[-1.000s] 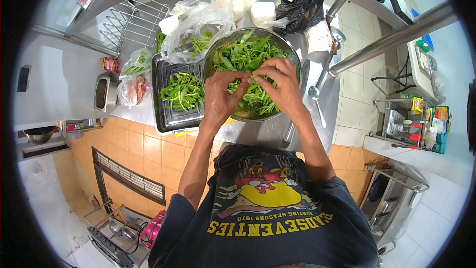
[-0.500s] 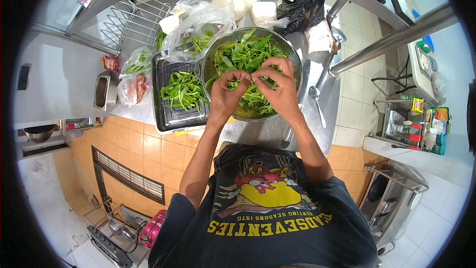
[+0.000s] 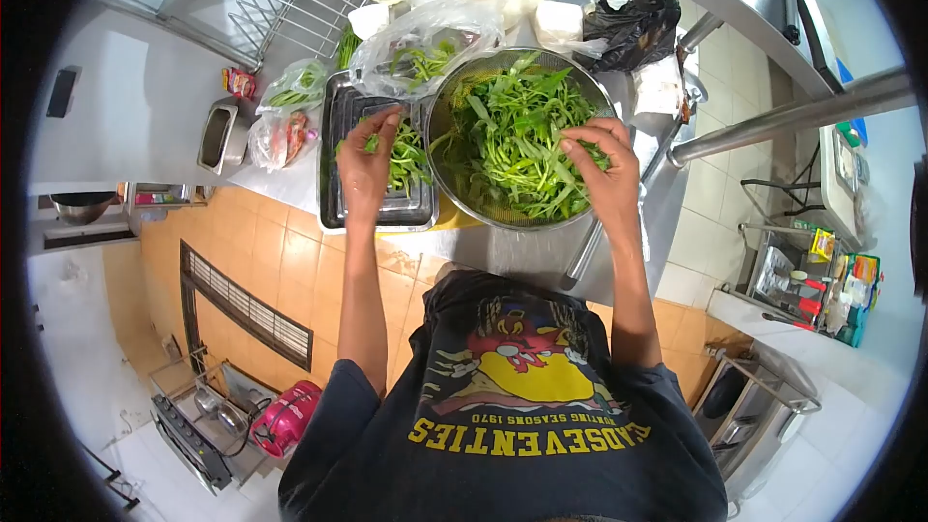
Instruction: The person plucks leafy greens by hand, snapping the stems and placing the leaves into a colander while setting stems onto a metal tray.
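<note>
A round mesh strainer (image 3: 447,179) full of leafy greens (image 3: 527,130) sits on the steel table. My right hand (image 3: 611,169) is at the strainer's right side, its thumb and fingers closed on a leafy stem among the greens. To the left, my left hand (image 3: 369,159) is over the black tray (image 3: 333,188), fingers bent together; what they hold, if anything, is too small to name. Cut green stems (image 3: 408,159) lie in that tray, partly behind my left hand.
Behind the strainer are clear plastic bags (image 3: 454,5) and a black bag (image 3: 633,24). A wire rack (image 3: 290,10) and small metal pan (image 3: 224,135) stand left. A metal post (image 3: 793,116) crosses at the right.
My hands were together over the strainer and have moved apart, the left one to above the tray, the right one to the strainer's right side. The view has shifted slightly.
</note>
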The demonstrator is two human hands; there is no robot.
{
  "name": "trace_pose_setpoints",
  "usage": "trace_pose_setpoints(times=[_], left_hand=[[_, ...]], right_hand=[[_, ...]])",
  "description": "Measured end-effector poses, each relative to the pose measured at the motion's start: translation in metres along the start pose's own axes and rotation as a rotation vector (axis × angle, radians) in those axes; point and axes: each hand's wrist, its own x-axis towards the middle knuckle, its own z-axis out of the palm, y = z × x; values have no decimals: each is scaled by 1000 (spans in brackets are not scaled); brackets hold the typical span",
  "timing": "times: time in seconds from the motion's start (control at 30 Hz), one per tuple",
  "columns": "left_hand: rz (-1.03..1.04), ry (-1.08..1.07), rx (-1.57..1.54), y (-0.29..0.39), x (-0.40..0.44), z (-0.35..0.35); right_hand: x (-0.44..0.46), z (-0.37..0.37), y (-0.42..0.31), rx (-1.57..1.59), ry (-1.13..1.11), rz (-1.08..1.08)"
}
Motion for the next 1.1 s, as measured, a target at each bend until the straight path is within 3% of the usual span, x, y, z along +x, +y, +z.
trace_pose_setpoints(times=[0.17, 0.43, 0.73, 0.93, 1.1], left_hand=[[58, -40, 254, -26, 1, -25], [-33, 42, 242, -23, 0, -23], [6, -49, -30, 5, -5, 18], [-56, -270, -237, 35, -22, 44], [170, -357, -210, 69, -35, 66]], right_hand=[[3, 0, 2, -8, -14, 6], [0, 1, 11, 28, 39, 101], [5, 9, 11, 102, -3, 127], [0, 16, 16, 169, -49, 173], [-3, 22, 7, 206, -128, 164]])
